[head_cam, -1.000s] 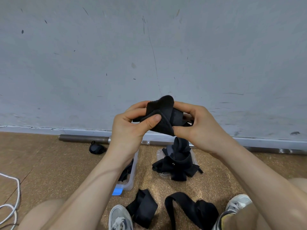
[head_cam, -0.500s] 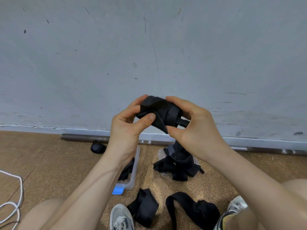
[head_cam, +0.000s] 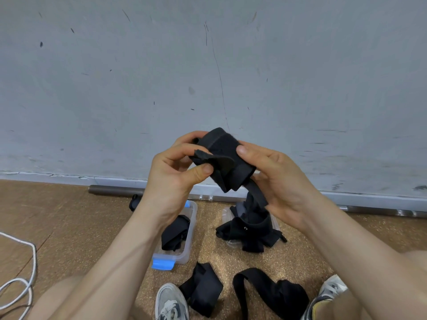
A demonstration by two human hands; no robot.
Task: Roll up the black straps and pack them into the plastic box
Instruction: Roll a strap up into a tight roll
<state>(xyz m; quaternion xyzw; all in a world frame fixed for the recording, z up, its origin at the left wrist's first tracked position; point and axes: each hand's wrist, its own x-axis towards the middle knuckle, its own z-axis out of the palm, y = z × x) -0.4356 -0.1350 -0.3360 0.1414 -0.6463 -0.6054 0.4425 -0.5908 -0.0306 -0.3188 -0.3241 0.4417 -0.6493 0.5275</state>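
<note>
On the cork floor [head_cam: 69, 227], a clear plastic box [head_cam: 182, 258] is sitting with one black strap [head_cam: 173, 234] inside | above it, left hand [head_cam: 171, 179] and right hand [head_cam: 282, 181] are both clamping a half-rolled strap [head_cam: 221, 146], held mid-air | left thumb [head_cam: 201, 172] is pinching its loose flap [head_cam: 221, 161]

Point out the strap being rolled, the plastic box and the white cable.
strap being rolled [head_cam: 225, 146]: head view, on its wide outer wrap.
plastic box [head_cam: 193, 229]: head view, on its clear right wall.
white cable [head_cam: 34, 255]: head view, on the loop's bend.
</note>
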